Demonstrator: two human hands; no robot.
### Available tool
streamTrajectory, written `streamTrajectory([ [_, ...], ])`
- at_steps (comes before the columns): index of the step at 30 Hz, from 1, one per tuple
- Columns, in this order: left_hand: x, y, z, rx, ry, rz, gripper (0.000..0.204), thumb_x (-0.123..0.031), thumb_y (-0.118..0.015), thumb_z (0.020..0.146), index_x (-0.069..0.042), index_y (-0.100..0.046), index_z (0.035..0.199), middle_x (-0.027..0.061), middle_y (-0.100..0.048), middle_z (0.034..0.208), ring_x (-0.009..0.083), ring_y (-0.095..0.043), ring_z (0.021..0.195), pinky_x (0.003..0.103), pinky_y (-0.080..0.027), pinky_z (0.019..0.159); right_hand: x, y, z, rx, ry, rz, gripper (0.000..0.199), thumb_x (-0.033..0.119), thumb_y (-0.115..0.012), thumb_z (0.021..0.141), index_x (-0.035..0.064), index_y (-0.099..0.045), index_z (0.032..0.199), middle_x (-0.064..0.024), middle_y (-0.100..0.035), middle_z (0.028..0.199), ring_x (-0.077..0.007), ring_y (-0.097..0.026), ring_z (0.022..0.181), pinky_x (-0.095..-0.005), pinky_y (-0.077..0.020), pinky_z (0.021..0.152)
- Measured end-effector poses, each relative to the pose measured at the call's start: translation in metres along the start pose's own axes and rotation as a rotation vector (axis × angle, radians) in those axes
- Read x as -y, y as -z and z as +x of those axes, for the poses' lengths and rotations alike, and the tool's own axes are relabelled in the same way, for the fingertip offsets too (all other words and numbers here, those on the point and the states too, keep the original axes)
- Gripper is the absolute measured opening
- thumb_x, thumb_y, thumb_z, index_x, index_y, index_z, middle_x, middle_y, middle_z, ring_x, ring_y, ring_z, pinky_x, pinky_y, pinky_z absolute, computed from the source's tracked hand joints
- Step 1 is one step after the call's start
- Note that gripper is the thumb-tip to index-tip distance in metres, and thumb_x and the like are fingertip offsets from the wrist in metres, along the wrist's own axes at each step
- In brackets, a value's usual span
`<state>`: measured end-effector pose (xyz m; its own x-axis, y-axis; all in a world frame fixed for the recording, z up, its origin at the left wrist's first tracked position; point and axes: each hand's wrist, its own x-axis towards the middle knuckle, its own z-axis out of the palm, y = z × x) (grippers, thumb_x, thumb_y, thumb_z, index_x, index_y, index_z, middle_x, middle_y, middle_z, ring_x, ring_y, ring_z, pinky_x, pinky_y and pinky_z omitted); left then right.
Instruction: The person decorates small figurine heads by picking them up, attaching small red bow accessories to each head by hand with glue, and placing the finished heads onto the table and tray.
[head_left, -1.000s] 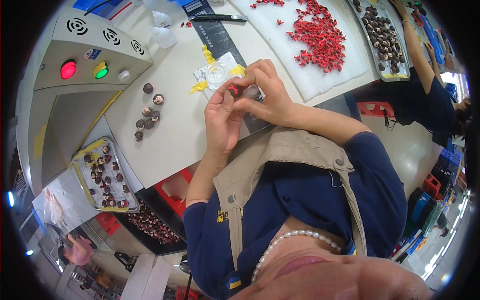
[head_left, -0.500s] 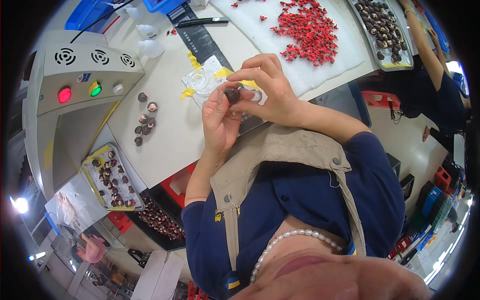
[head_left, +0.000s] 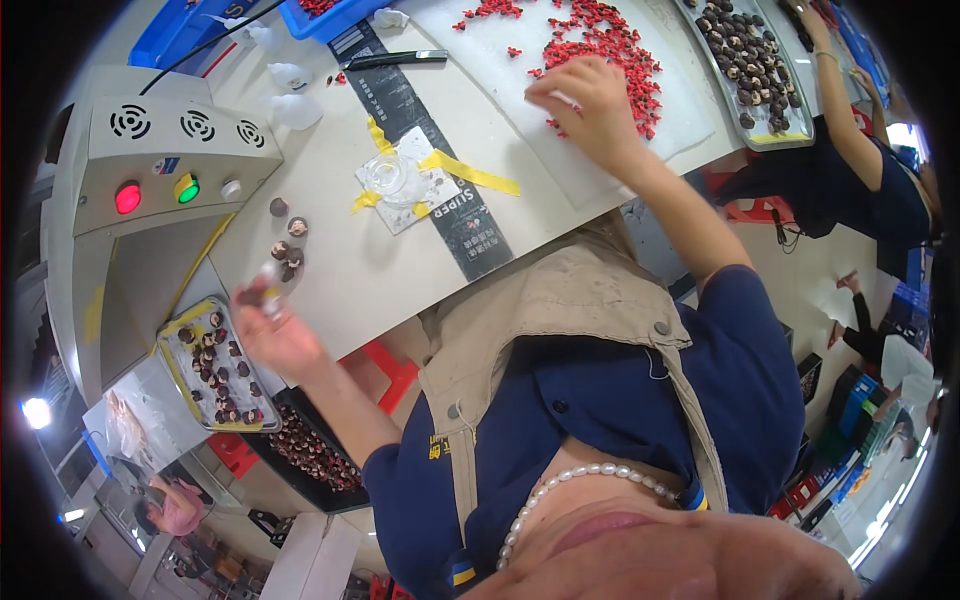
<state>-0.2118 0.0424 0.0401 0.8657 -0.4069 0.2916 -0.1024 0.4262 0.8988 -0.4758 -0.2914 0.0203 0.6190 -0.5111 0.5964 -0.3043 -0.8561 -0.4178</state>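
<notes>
At the left edge of the table, my left hand (head_left: 278, 332) holds a small dark-brown round piece (head_left: 259, 296) between thumb and fingers; motion blurs it. Just beyond it, a short row of similar brown-and-beige round pieces (head_left: 297, 227) lies on the tabletop. My right hand (head_left: 598, 115) is over the white mat, fingers bent and apart, with nothing visible between them. Near its fingertips spreads a pile of small red pieces (head_left: 625, 65). Between my hands, a clear round dish (head_left: 388, 178) sits on a white square held with yellow tape.
A grey machine with lit buttons (head_left: 180, 140) stands at left. Beside it is a tray of brown pieces (head_left: 215, 365); another such tray (head_left: 757, 80) lies far right. White squeeze bottles (head_left: 297, 110) and a black pen-like tool (head_left: 397, 60) lie at the back. A co-worker's arm (head_left: 835, 110) reaches in at right.
My hands have parted from the middle. The left went left toward the row with the brown round piece; the right moved up and right to the red pile.
</notes>
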Motion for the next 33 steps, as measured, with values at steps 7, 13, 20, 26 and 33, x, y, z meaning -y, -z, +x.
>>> streamTrajectory([
  [7,-0.032,0.173,0.037,-0.349,0.017,1.297,0.031,-0.018,-0.062,0.086,0.005,-0.058,0.107,0.0137,-0.065,0.101,0.0218,-0.062,0.092,0.032,-0.047,0.083,-0.021,-0.015,0.044,0.236,0.048,-0.320,0.013,0.027,-0.069,0.077,0.0203,-0.072,0.087,0.0034,-0.067,0.087,-0.0139,-0.057,0.088,-0.0337,-0.0360,0.080],
  [13,-0.020,0.141,0.064,-0.319,0.015,2.026,0.036,-0.033,-0.058,0.083,-0.012,-0.063,0.111,0.0097,-0.067,0.103,0.0265,-0.063,0.095,0.038,-0.044,0.086,-0.043,-0.026,0.062,0.396,-0.023,-0.381,0.017,0.025,-0.059,0.085,0.0130,-0.069,0.093,-0.0040,-0.068,0.090,-0.0230,-0.060,0.086,-0.0384,-0.0398,0.080],
  [20,0.019,-0.008,0.082,0.395,-0.242,1.502,0.030,-0.026,-0.065,0.079,-0.012,-0.064,0.106,0.0041,-0.067,0.098,0.0216,-0.063,0.088,0.032,-0.041,0.083,-0.052,-0.042,0.062,0.212,0.103,-0.367,0.016,0.025,-0.059,0.084,0.0123,-0.067,0.089,-0.0052,-0.068,0.080,-0.0237,-0.064,0.078,-0.0386,-0.0446,0.074],
  [26,0.034,-0.028,0.092,0.407,0.033,0.998,0.023,-0.016,-0.062,0.084,-0.008,-0.062,0.105,0.0076,-0.066,0.102,0.0180,-0.062,0.097,0.035,-0.045,0.079,-0.031,-0.030,0.067,0.299,-0.279,-0.068,0.020,0.021,-0.069,0.080,0.0083,-0.067,0.095,-0.0067,-0.069,0.083,-0.0148,-0.065,0.072,-0.0261,-0.0502,0.067],
  [33,0.010,-0.064,0.016,0.287,0.624,-0.155,0.034,-0.006,-0.050,0.093,-0.004,-0.047,0.127,0.0141,-0.057,0.120,0.0113,-0.059,0.099,0.021,-0.054,0.076,0.041,-0.013,0.056,0.346,-0.358,0.677,0.018,0.014,-0.071,0.080,0.0006,-0.067,0.091,-0.0028,-0.068,0.084,-0.0085,-0.062,0.079,-0.0234,-0.0488,0.074],
])
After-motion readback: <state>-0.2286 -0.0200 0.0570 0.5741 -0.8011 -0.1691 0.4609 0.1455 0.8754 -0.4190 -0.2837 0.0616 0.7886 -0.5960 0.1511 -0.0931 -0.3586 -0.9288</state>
